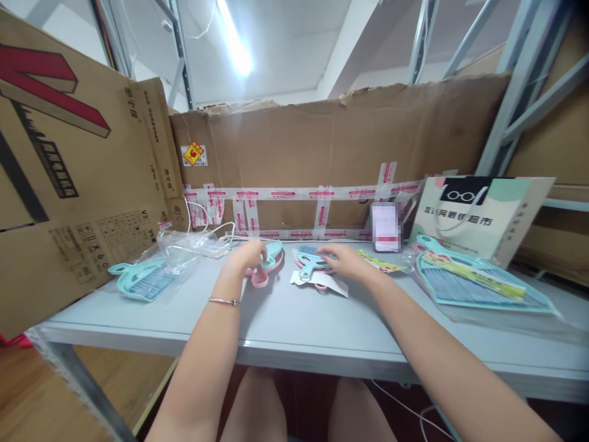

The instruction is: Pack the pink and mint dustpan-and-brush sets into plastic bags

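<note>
Near the middle of the grey table [276, 325], my left hand [251, 255] has its fingers closed at a light-blue dustpan [273, 250], which lies over a pink one [260, 280]. To the right, my right hand [338, 259] touches a small light-blue brush [313, 265] with blue bristles; its fingers are bent, and whether they grip it is unclear. Pink plastic shows beneath that brush, beside a white piece of paper [335, 284].
A blue brush set [146, 279] in clear plastic lies left. On the right are a larger dustpan set [488, 285], a paper bag [483, 215] and a phone [385, 227]. A power strip [207, 245] and cardboard [294, 147] stand behind.
</note>
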